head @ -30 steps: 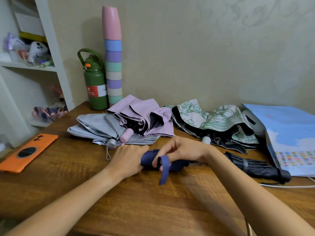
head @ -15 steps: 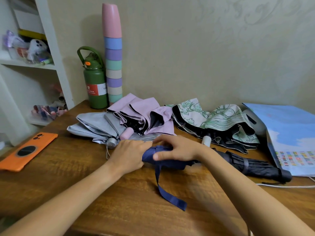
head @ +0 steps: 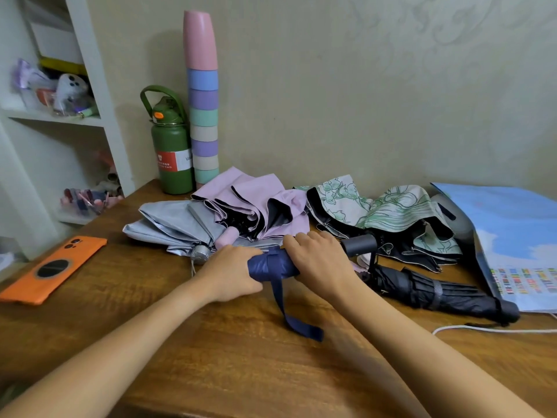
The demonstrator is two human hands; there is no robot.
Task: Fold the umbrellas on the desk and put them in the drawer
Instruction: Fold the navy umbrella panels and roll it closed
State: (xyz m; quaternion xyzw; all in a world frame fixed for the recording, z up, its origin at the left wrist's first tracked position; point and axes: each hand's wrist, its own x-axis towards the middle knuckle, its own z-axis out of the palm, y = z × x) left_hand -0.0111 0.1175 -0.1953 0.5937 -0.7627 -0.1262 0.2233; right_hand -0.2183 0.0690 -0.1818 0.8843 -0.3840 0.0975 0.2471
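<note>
A rolled navy umbrella (head: pixel 271 267) lies on the wooden desk (head: pixel 211 357) between my hands, its strap (head: pixel 289 315) hanging loose toward me. My left hand (head: pixel 232 273) grips its left end. My right hand (head: pixel 319 260) is curled over its middle; the dark handle (head: pixel 361 245) sticks out to the right. Behind lie a grey umbrella (head: pixel 171 224), a pink umbrella (head: pixel 256 203) and a green-patterned umbrella (head: pixel 385 215), all loosely collapsed. A rolled black umbrella (head: pixel 437 291) lies at the right. No drawer is in view.
An orange phone (head: pixel 51 270) lies at the desk's left. A green bottle (head: pixel 171 152) and a stack of coloured cups (head: pixel 202 101) stand by the wall. A blue paper bag (head: pixel 518 236) and a white cable (head: pixel 494 329) are at the right. White shelves (head: pixel 60 119) stand left.
The navy strap, held up by my right hand a second ago, dropped and now hangs loose. My right hand moved over the umbrella's body, and the dark handle has come into view.
</note>
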